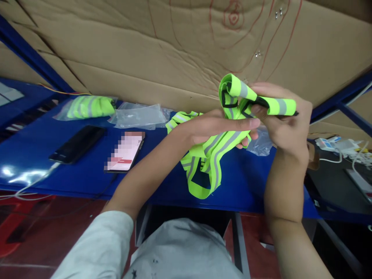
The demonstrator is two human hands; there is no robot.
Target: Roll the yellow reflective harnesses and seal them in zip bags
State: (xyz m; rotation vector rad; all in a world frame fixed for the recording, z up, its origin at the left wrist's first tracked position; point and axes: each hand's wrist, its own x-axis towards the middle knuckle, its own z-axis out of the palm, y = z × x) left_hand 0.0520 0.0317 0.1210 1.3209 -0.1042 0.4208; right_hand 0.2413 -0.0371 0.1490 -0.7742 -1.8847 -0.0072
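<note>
A neon-yellow reflective strap harness with grey stripes and black buckles hangs in folds from both hands, its lower loops over the blue table. My left hand is closed round the gathered straps, the thumb laid across them and fingertips showing beneath. Higher up and to the right, my right hand pinches the folded upper end, where a black-edged strap end sticks out past the fingers. Part of the harness is hidden behind my left forearm.
On the blue table lie a bagged neon bundle, clear plastic bags, a dark phone with a cable, and a lit phone. Another clear bag is behind my hands. Cardboard walls the back; chargers sit right.
</note>
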